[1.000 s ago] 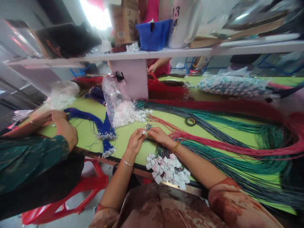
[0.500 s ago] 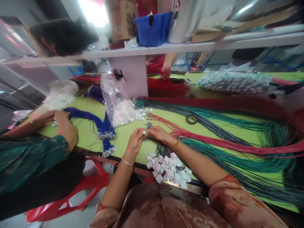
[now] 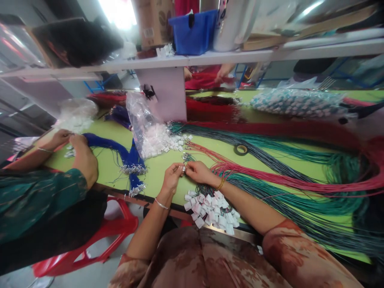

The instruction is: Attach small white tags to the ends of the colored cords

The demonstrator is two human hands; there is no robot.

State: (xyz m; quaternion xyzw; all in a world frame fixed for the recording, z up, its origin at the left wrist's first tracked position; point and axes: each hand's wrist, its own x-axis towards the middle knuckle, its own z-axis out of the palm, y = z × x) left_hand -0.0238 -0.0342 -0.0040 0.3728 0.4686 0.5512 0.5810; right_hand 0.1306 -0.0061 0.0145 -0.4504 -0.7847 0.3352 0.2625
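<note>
Between thumb and fingertips, my left hand [image 3: 171, 178] pinches a small white plastic connector [image 3: 183, 169] just above the table. My right hand [image 3: 199, 173] is closed in a pinch right beside the connector, its fingertips meeting it; what they grip is too small to make out. Just behind my hands lie the metal-tipped ends of some green wires [image 3: 187, 157]. Pink-red wires [image 3: 255, 176] and dark green wires [image 3: 264, 200] run off to the right. Below my right wrist, a heap of white connectors or tags [image 3: 211, 210] with wires attached sits at the table edge.
A clear plastic bag [image 3: 139, 116] spills loose white connectors [image 3: 159, 140] on the green table. A tape roll [image 3: 241, 149] rests on dark wires. To the left, a co-worker's hands [image 3: 79, 146] work by blue wires [image 3: 109, 146]. A shelf [image 3: 228, 60] with a blue bin [image 3: 195, 34] spans the back.
My right fingertips have come closer to the connector, and my left hand has turned it slightly. Across the table, another person's hands have lifted and spread apart with red material.
</note>
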